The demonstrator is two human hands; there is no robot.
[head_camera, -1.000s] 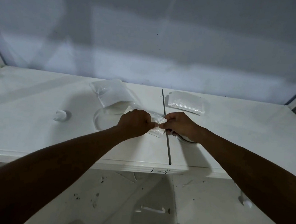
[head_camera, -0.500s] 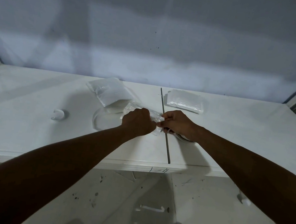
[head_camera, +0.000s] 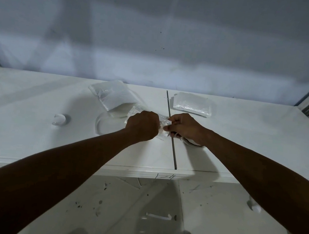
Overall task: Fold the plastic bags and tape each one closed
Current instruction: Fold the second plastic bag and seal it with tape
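Observation:
A small folded clear plastic bag [head_camera: 163, 125] is held just above the white table [head_camera: 24, 131], at the dark seam between its two halves. My left hand [head_camera: 142, 124] is closed around the bag's left part. My right hand [head_camera: 184, 126] pinches its right end between thumb and fingers. A roll of tape [head_camera: 193, 142] lies on the table under my right wrist, mostly hidden. A stack of plastic bags [head_camera: 114, 96] lies behind my left hand. Another flat stack of bags [head_camera: 192, 106] lies behind my right hand.
A small white rounded object [head_camera: 59, 119] sits on the table's left half. A clear round disc [head_camera: 108, 126] lies left of my left hand. A wall stands right behind the table. The table's front edge is near my forearms, with spotted floor below.
Both hands have stayed at the seam, holding the bag. My right hand's fingers have shifted slightly on the bag's right end.

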